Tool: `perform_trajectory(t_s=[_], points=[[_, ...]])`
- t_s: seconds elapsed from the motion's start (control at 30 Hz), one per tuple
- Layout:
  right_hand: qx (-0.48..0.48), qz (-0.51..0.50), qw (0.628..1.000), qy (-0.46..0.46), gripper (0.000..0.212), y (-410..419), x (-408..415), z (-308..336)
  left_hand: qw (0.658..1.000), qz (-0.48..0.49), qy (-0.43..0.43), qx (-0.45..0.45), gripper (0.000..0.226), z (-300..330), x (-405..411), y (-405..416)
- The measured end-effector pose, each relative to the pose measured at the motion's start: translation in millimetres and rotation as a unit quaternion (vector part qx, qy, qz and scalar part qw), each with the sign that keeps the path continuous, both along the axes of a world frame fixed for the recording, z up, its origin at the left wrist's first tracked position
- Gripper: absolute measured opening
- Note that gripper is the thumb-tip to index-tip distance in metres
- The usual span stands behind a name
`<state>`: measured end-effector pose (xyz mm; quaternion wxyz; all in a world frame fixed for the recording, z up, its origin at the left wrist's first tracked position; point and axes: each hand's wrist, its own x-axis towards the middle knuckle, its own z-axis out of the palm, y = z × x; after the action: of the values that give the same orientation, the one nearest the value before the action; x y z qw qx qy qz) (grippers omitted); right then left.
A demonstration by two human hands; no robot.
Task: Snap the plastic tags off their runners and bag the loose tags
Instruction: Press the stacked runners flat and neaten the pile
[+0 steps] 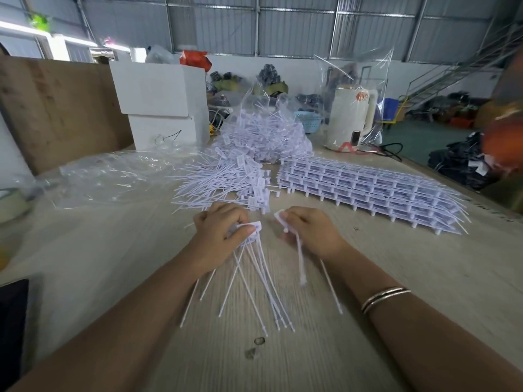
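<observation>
Head view, frame centre: left hand (219, 232) grips a bundle of tags (254, 278), tails fanned toward lower frame; right hand (310, 232) pinches a single tag (300, 258). Loose tags (226, 179), stacked runners (368, 190) and filled bag (266, 131) lie beyond on the table (113, 264).

White loose tags (226, 179) lie heaped mid-tabletop; a clear bag of tags (266, 134) sits behind; stacked runners (368, 190) lie toward the right edge.

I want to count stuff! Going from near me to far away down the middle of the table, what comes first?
Bunch of tags in the left hand → loose tags pile → clear bag stuffed with tags → dark bundles by the wall.
</observation>
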<state>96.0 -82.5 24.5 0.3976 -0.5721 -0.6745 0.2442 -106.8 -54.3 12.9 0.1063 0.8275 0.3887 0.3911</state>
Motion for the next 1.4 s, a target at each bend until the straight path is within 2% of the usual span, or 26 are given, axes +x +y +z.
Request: perform_trajectory(t_s=[0.07,0.13,0.17,0.3,0.37,0.47,0.53,0.63,0.7,0.77,0.83,0.9,0.97,1.07,1.13,1.2,1.23,1.27,1.33,1.4], points=[[0.004,-0.019,0.998,-0.054,0.021,1.1,17.1,0.4,1.0,0.02,-0.014,-0.009,0.039,-1.4,-2.8,1.8],[0.012,-0.022,0.992,-0.121,0.007,0.7,26.1,-1.1,0.998,0.066,0.0,0.004,0.037,-4.3,-3.8,5.3],[0.022,-0.015,0.991,-0.132,0.007,-0.1,23.8,-1.6,0.996,0.088,0.012,0.016,0.035,-5.6,-3.1,6.8],[0.09,0.019,0.983,-0.156,0.029,-2.9,-10.9,-3.0,0.986,0.127,0.049,0.099,0.047,-5.6,4.4,7.5],[0.123,0.03,0.978,-0.167,0.034,-4.6,-24.9,-2.8,0.987,0.119,0.037,0.099,0.053,-3.2,7.4,5.2],[0.142,0.054,0.977,-0.152,0.034,-6.1,-32.3,-2.5,0.996,0.075,0.023,0.048,0.055,-1.3,12.6,2.7],[0.114,0.087,0.983,-0.111,0.033,-6.3,-27.5,-2.6,0.997,0.056,0.034,0.034,0.052,-0.7,14.1,0.7],[0.083,0.11,0.99,-0.035,0.025,-5.6,-13.4,-3.8,0.999,0.045,-0.012,-0.01,0.033,3.3,12.0,-0.9],[0.1,0.088,0.99,-0.053,0.02,-2.4,-6.2,-6.2,0.999,0.044,-0.013,-0.023,0.024,3.5,9.9,-1.0],[0.122,0.063,0.985,-0.108,0.019,2.1,-5.1,-9.2,0.999,0.039,0.006,-0.013,0.024,3.2,8.6,-0.6],[0.13,0.056,0.983,-0.116,0.018,3.1,-7.8,-9.8,0.999,0.031,0.006,0.009,0.028,3.8,7.8,-0.8],[0.119,0.067,0.988,-0.076,0.016,3.0,-6.6,-8.7,0.999,0.014,0.004,0.045,0.036,5.9,6.4,-0.4],[0.102,0.079,0.991,-0.022,0.023,1.8,-4.7,-4.7,0.997,-0.003,0.02,0.072,0.039,8.6,6.2,-0.3],[0.059,0.117,0.991,0.041,0.026,-3.0,-9.3,-0.5,0.998,-0.02,0.014,0.064,0.041,13.9,8.3,-1.0],[0.028,0.115,0.984,0.13,0.025,-4.7,-8.8,-0.4,0.997,-0.049,-0.04,0.045,0.033,16.7,6.2,-1.7],[0.005,0.067,0.971,0.231,0.023,-4.8,3.5,2.2,0.988,-0.066,-0.141,-0.017,0.017,18.8,-4.8,-0.1],[0.012,0.043,0.973,0.225,0.021,-3.4,12.7,3.3,0.983,-0.059,-0.17,-0.039,0.014,18.3,-11.7,1.8],[0.027,0.024,0.984,0.175,0.018,-1.0,20.4,3.5,0.984,-0.041,-0.17,-0.044,0.016,16.9,-17.7,4.5],[0.056,0.012,0.997,0.06,0.012,6.1,22.5,1.2,0.995,0.048,-0.083,-0.02,0.029,10.3,-22.0,10.7],[0.063,0.019,0.998,0.023,0.018,12.2,6.9,-2.8,0.99,0.14,0.015,0.022,0.026,3.2,-16.7,16.1]])
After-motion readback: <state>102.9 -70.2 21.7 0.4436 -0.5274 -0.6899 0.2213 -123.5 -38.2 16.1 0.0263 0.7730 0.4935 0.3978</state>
